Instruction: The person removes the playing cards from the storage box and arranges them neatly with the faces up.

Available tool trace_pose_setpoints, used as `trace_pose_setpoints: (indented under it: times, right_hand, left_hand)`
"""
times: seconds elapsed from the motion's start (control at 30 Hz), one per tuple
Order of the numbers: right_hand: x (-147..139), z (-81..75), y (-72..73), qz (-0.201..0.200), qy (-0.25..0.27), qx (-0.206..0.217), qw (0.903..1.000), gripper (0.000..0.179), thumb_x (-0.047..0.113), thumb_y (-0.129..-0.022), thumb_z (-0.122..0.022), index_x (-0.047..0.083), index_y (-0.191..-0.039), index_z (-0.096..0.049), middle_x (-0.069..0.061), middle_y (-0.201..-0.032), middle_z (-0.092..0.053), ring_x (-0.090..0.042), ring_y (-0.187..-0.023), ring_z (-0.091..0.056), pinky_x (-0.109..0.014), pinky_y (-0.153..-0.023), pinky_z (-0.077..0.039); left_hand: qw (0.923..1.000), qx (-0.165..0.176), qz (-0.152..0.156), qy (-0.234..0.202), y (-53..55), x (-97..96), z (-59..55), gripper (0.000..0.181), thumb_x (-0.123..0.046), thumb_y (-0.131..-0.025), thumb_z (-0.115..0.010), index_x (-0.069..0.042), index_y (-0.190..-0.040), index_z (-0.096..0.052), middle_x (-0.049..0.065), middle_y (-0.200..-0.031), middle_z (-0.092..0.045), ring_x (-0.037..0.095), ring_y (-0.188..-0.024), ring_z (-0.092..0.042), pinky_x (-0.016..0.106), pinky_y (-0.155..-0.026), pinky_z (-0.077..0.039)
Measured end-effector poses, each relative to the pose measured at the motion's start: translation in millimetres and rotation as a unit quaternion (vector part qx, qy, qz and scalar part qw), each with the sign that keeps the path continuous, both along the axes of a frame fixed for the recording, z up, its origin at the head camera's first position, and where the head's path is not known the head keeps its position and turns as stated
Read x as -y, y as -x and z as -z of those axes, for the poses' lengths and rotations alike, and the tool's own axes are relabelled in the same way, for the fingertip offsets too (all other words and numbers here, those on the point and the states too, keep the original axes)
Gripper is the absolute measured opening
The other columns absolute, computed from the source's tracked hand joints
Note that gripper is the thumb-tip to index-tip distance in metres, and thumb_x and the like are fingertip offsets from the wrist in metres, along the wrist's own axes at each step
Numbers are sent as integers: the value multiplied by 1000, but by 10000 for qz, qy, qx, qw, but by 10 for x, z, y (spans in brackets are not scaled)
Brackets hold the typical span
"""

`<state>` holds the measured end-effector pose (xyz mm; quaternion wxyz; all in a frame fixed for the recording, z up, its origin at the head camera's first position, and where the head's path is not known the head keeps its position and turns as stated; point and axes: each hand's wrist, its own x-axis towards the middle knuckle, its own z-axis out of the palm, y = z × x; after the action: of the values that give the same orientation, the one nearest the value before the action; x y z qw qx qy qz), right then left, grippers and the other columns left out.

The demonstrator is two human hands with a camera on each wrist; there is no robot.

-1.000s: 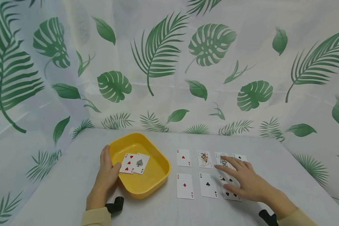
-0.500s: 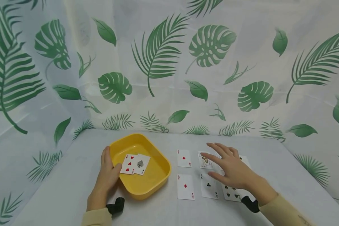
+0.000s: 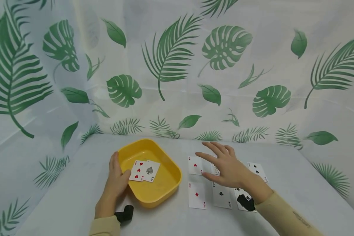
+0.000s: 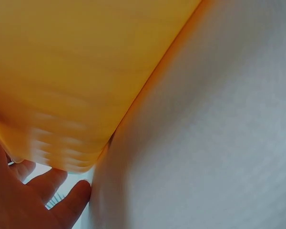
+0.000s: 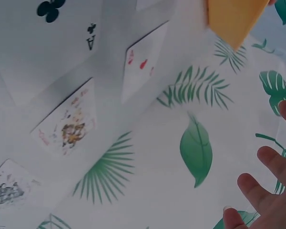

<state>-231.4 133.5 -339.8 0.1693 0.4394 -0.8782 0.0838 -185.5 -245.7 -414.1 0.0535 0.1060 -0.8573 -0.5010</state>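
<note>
My left hand (image 3: 114,188) grips the left side of a yellow plastic tray (image 3: 162,172), thumb over the rim and fingers along the outer wall. Inside the tray, a heart card (image 3: 137,171) and an ace of spades (image 3: 151,170) overlap face up. My right hand (image 3: 227,167) hovers over two rows of face-up playing cards, fingers spread and holding nothing. Nearest to it are the ace of hearts (image 3: 194,164), ace of clubs (image 3: 221,195) and a colour joker (image 5: 69,125). The head view shows that joker mostly covered by the hand; a grey joker (image 5: 8,188) appears in the right wrist view.
The ace of diamonds (image 3: 197,196) lies just right of the tray. Two spade cards, one at the far right (image 3: 258,171), one partly under the right wrist, lie on the white tablecloth (image 3: 165,221). A leaf-patterned curtain (image 3: 177,108) stands behind the table.
My right hand has moved left and lifted from above the jokers toward the ace of hearts, uncovering the far-right spade card. The left hand and tray keep their places.
</note>
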Motion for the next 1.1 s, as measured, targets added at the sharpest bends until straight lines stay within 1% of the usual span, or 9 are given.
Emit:
trace_pose_setpoints:
  times: [0.17, 0.27, 0.47, 0.53, 0.7, 0.8, 0.93, 1.1]
  right_hand:
    - [140, -64, 48, -68, 18, 60, 10000, 63, 47, -93, -65, 27, -150, -49, -11, -161, -29, -37, -142, -29, -68, -103, -24]
    - [273, -92, 76, -123, 5, 115, 9999, 63, 49, -94, -63, 28, -151, -48, -10, -161, -29, -38, -142, -29, -67, -104, -23]
    - [632, -124, 114, -183, 16, 499, 9986, 63, 50, -94, -62, 29, -151, -48, -9, -160, -33, -37, -143, -29, -65, -108, -20]
    - [762, -133, 125, -219, 4, 599, 9980, 63, 50, -94, -62, 27, -151, -49, -9, -159, -34, -35, -143, -30, -65, -108, -22]
    - [1056, -160, 152, -280, -163, 746, 9967, 64, 53, -94, -61, 29, -151, -48, -9, -159, -34, -35, -142, -31, -61, -108, -23]
    - [1213, -170, 165, -287, -273, 834, 9957, 63, 55, -94, -59, 30, -151, -49, -8, -159, -34, -33, -143, -30, -60, -110, -22]
    - [1376, -192, 186, -235, -353, 864, 9954, 63, 57, -94, -58, 30, -150, -50, -7, -160, -34, -32, -143, -29, -60, -112, -20]
    - [1542, -245, 203, -250, -483, 1047, 9930, 64, 57, -94, -57, 30, -151, -49, -6, -159, -35, -33, -143, -29, -61, -112, -20]
  left_hand:
    - [10000, -23, 28, 74, 4, 2, 3, 90, -10, -93, -47, -8, -160, 13, 16, -167, 11, 39, -147, -16, 55, -119, -13]
    - [10000, -11, 43, 58, 5, 10, -7, 90, -10, -93, -47, -8, -160, 13, 16, -167, 12, 39, -146, -16, 56, -119, -14]
    - [9999, -9, 30, 96, -13, 24, -3, 90, -10, -92, -46, -8, -160, 13, 15, -167, 12, 38, -147, -16, 55, -119, -13]
    - [9999, -35, 46, 96, -17, 18, 0, 90, -10, -92, -46, -8, -160, 12, 16, -167, 11, 39, -147, -15, 56, -119, -13]
    - [10000, -47, 49, 70, -9, 4, 2, 89, -10, -92, -46, -7, -161, 11, 16, -167, 11, 39, -147, -16, 55, -119, -13]
    - [10000, -34, 11, 70, -9, 14, 7, 89, -10, -92, -46, -7, -161, 10, 15, -167, 10, 38, -147, -16, 54, -119, -13]
    - [10000, -39, 3, 20, -3, 13, -5, 89, -11, -92, -46, -8, -161, 10, 15, -167, 10, 37, -147, -16, 54, -120, -12]
    - [10000, -19, 3, -18, -5, 10, -13, 89, -11, -92, -47, -9, -161, 10, 15, -167, 10, 37, -146, -17, 54, -119, -13]
